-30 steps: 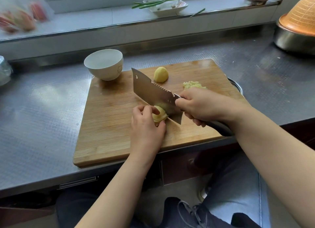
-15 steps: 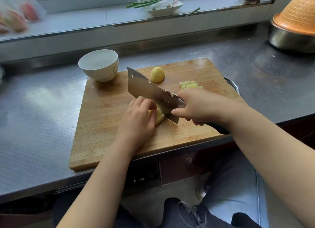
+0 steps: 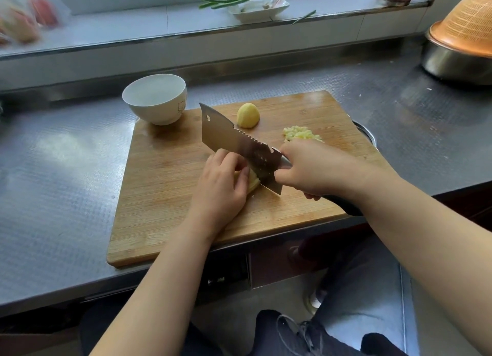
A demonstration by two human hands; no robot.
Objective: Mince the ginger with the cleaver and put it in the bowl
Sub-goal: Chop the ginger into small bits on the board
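The left hand (image 3: pixel 221 185) lies nearest the near edge of the cutting board (image 3: pixel 165 185), at about the middle of the board's width. Its fingers are curled over a ginger piece (image 3: pixel 254 181) and pin it to the wood; only a pale strip of the piece shows, at the fingertips' right side. The long axis of this piece cannot be told, since the hand covers most of it.

Immediately right of it, the right hand (image 3: pixel 316 169) grips the cleaver (image 3: pixel 239 145) at the join of blade and dark handle, fingers wrapped round. The blade runs diagonally, heel toward the near right of the board, tip toward the far left. Its cutting edge meets the exposed right end of the held ginger, flat of the blade close against the left knuckles. The next cut therefore appears to turn on this one relation: blade to the right, guiding fingers to the left, ginger between them. Margin for the fingertips is judged small.

Farther back, beyond the right hand, a heap of minced ginger (image 3: pixel 299 133) sits toward the board's right edge. A rounded uncut ginger lump (image 3: pixel 248 115) rests near the far edge, just beyond the blade's spine.

The white bowl (image 3: pixel 155 98) stands at the board's far left corner, overlapping it. It appears to hold nothing; transfer is judged not yet begun.
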